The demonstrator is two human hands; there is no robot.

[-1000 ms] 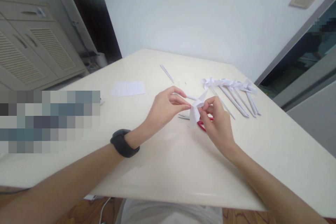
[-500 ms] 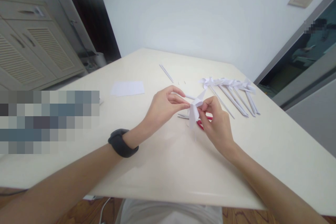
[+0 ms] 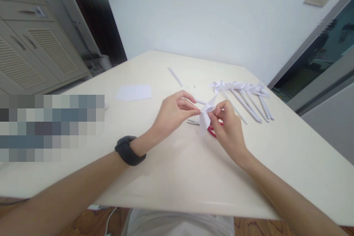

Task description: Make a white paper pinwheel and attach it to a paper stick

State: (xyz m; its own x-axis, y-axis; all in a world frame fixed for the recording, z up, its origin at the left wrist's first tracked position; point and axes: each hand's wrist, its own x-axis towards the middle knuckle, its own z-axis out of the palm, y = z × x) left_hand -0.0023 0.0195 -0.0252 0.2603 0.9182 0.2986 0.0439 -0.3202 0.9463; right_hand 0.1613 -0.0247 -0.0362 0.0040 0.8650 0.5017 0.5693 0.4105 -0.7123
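The left hand [image 3: 173, 112] pinched one side of the folded paper pinwheel [image 3: 206, 115] just above the table [image 3: 171, 169], and the right hand [image 3: 228, 127] pinched the other; too hard a pull could have torn the thin folds or undone them, I judged

We see a bright, even, diffuse light, no hard source in frame. Soft shadows fall under both forearms on the table [image 3: 171, 177], with a mild sheen on its near edge. Wide-angle distortion bends the cabinet [image 3: 30, 55] and the door frame [image 3: 309, 40] at the edges. Centre is sharp; a pixelated block [image 3: 52, 127] masks the left, another small one upper right.
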